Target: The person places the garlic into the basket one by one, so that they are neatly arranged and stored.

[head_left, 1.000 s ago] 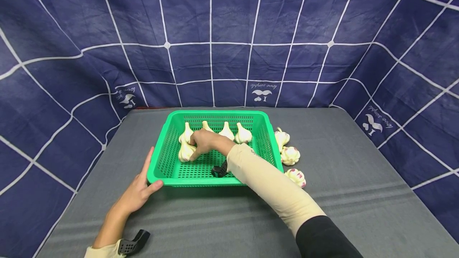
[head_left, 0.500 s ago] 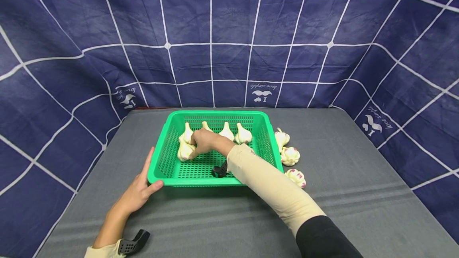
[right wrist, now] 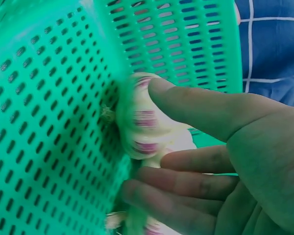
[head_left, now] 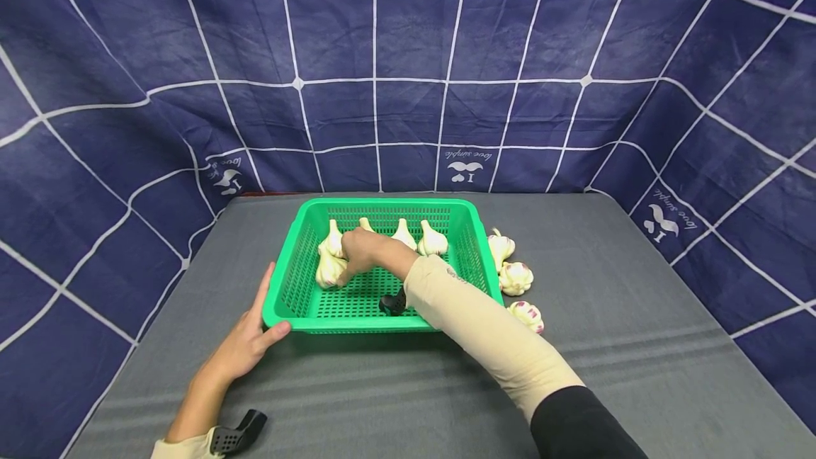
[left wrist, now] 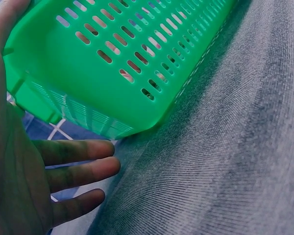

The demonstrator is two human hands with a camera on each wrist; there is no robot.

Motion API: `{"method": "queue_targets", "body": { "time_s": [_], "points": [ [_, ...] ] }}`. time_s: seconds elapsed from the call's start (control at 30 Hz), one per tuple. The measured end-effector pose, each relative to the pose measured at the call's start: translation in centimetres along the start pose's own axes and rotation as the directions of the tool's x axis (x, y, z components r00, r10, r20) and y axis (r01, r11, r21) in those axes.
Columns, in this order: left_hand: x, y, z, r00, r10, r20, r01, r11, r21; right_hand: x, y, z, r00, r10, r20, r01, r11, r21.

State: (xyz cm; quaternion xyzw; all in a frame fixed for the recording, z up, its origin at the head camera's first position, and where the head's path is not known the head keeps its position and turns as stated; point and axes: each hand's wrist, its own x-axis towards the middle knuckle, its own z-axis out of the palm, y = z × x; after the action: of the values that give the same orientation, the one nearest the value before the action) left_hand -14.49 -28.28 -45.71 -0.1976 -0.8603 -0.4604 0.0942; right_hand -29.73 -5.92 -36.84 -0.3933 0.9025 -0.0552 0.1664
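Inside the green plastic basket (head_left: 376, 324), my right hand (head_left: 362, 252) is at a white garlic bulb (head_left: 329, 271) in the left part. In the right wrist view, the thumb presses one side of this bulb (right wrist: 144, 117), which has purple patches, and curled fingers lie at its other side. My left hand (head_left: 245, 338) rests at the basket's front left corner, thumb on the rim. The left wrist view shows three straight fingers (left wrist: 83, 174) below the basket, apart from it. Another garlic bulb (head_left: 333, 238) stands just behind the touched one.
Along the basket's back wall stand several bulbs, among them a right-hand garlic bulb (head_left: 433, 239); one is partly hidden by my right hand. Right of the basket, garlic bulbs (head_left: 516, 278) lie on the grey cloth (head_left: 605, 303). A blue checked curtain (head_left: 408, 112) rises behind and at both sides.
The garlic bulb at my right hand has shifted very slightly left since a second ago, tilting a little. My left hand and the basket have stayed in place.
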Motion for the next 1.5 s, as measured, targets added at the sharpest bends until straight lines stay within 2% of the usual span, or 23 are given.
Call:
{"method": "queue_targets", "body": {
  "time_s": [0.27, 0.43, 0.63, 0.77, 0.97, 1.17, 1.37, 1.5],
  "points": [
    [0.0, -0.1, 0.0, 1.0, -0.006, -0.007, 0.006, 1.0, 0.029, -1.7, -0.2, -1.7, 0.988, 0.098, 0.116, -0.098, 0.995, -0.009],
    [0.0, 0.0, 0.1, 1.0, -0.003, -0.004, 0.003, 1.0, 0.014, -3.5, -0.1, -2.9, 0.986, 0.081, 0.146, -0.086, 0.996, 0.029],
    [0.0, -0.1, 0.1, 1.0, 0.006, -0.002, -0.006, 1.0, 0.004, -5.9, 0.8, -4.0, 0.999, -0.006, 0.042, 0.003, 0.999, 0.052],
    [-0.1, -0.2, 0.1, 1.0, 0.01, -0.005, -0.01, 1.0, 0.003, -7.1, 1.7, -4.0, 0.999, -0.026, -0.02, 0.027, 0.998, 0.051],
    [0.0, -0.3, 0.1, 1.0, 0.017, -0.006, -0.017, 1.0, -0.005, -8.8, 3.1, -3.8, 0.999, -0.008, -0.047, 0.012, 0.997, 0.082],
    [0.0, -0.2, 0.1, 1.0, 0.025, -0.008, -0.025, 1.0, -0.014, -10.5, 4.7, -3.4, 0.992, -0.008, -0.125, 0.025, 0.99, 0.135],
    [0.0, -0.1, 0.1, 1.0, 0.026, -0.011, -0.026, 1.0, -0.009, -12.1, 5.9, -2.8, 0.982, -0.005, -0.19, 0.057, 0.961, 0.269],
    [0.0, -0.2, 0.2, 0.999, 0.035, -0.01, -0.036, 0.999, -0.014, -13.3, 6.2, -2.4, 0.97, 0.014, -0.241, 0.066, 0.944, 0.323]
  ]
}}
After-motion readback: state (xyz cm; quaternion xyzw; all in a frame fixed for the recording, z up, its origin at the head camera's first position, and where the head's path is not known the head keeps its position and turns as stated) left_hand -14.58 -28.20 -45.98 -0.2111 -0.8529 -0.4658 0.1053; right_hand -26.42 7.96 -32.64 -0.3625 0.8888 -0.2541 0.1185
